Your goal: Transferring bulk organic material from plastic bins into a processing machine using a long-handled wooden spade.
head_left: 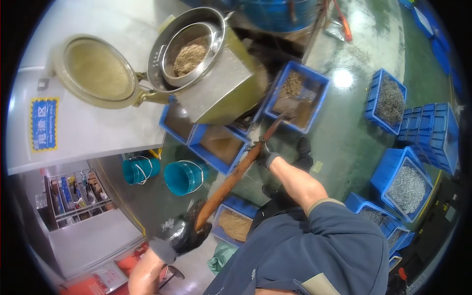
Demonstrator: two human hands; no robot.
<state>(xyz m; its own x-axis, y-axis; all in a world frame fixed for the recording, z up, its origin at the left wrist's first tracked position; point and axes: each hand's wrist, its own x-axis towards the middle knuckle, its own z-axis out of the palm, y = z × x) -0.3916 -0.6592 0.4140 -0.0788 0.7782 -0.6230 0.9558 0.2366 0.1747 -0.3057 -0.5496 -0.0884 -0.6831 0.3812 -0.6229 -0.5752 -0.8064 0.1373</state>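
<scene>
Both my hands wear black gloves and are closed round the long wooden handle of a shovel [232, 181]. My left hand [189, 233] grips the handle's near end, low in the view. Farther up the shaft, my right hand [264, 151] holds it near the narrow dark socket. The shovel's head reaches into a blue bin [318, 109] with tan, damp-looking granular material [293, 84] in it; the blade's outline is hard to make out. Left of that bin stands a round metal drum machine [219, 29], its lid [96, 71] swung up, with similar tan material inside [191, 55].
Blue bins of brownish material [216, 142] sit below the machine. Two teal buckets [184, 178] stand left of them. A blue bin of tan granules [234, 225] is near my body. At right are bins of small metal parts [391, 101] and stacked blue crates [431, 135].
</scene>
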